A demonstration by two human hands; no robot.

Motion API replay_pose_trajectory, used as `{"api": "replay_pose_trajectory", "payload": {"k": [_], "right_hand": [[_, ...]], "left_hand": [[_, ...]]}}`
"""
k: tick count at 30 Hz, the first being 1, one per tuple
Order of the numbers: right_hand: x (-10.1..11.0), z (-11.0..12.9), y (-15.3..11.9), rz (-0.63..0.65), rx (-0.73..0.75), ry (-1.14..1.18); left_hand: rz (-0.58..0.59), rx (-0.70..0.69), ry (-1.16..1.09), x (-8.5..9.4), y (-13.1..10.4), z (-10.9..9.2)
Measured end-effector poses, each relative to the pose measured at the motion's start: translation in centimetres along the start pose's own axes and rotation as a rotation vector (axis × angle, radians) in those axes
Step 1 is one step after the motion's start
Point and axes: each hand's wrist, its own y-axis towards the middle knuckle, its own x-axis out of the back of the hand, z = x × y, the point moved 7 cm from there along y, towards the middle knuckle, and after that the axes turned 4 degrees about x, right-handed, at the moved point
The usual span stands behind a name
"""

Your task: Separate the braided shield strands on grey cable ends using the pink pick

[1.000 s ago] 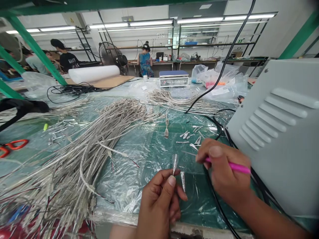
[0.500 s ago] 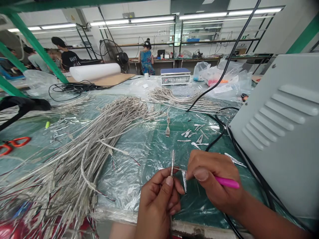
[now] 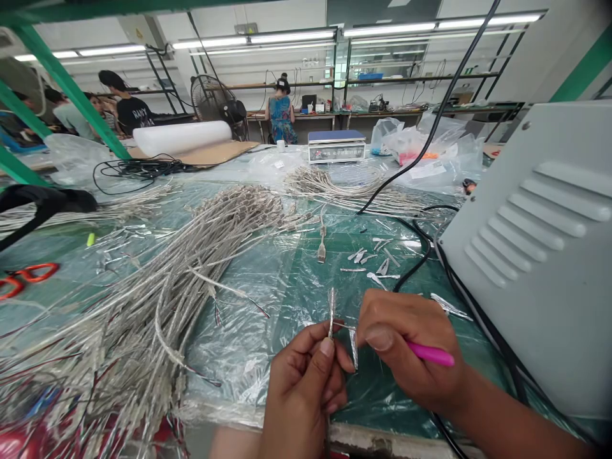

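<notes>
Slim pink-handled tool [image 3: 433, 354]: middle hidden by your right hand [image 3: 408, 350]; tip contact too small to tell.
Silvery foil-ended cable [image 3: 331, 310]: partly hidden in your left hand [image 3: 306, 382].
Orange looped scissor handles [image 3: 41, 276]: cut by your left edge.
Grey louvred case [image 3: 568, 287]: cut at your right.

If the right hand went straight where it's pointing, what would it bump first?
Probably the shiny cable end in the left hand: the pink-handled tool in the right hand points that way, thin tip first. Depth is unclear, so they may already touch.
</notes>
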Motion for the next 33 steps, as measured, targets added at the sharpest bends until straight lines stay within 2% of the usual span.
{"api": "replay_pose_trajectory", "payload": {"k": [13, 22, 27, 30, 33], "right_hand": [[0.2, 0.2, 0.1, -0.028, 0.02, -0.108], [0.6, -1.7, 0.1, -0.115, -0.202, -0.293], [3.5, -3.3, 0.0, -0.266, -0.314, -0.457], [4.1, -3.4, -0.4, -0.305, -0.362, -0.377], [2.4, -2.2, -0.3, -0.188, -0.253, -0.194]], "left_hand": [[0.009, -0.011, 0.029, -0.1, 0.0, 0.0], [0.011, 0.009, 0.067, -0.1, 0.1, 0.1], [0.002, -0.023, 0.071, 0.1, -0.1, 0.0], [-0.011, -0.035, 0.053, 0.2, -0.2, -0.1], [-0.016, -0.035, 0.03, 0.2, -0.2, -0.1]]}}
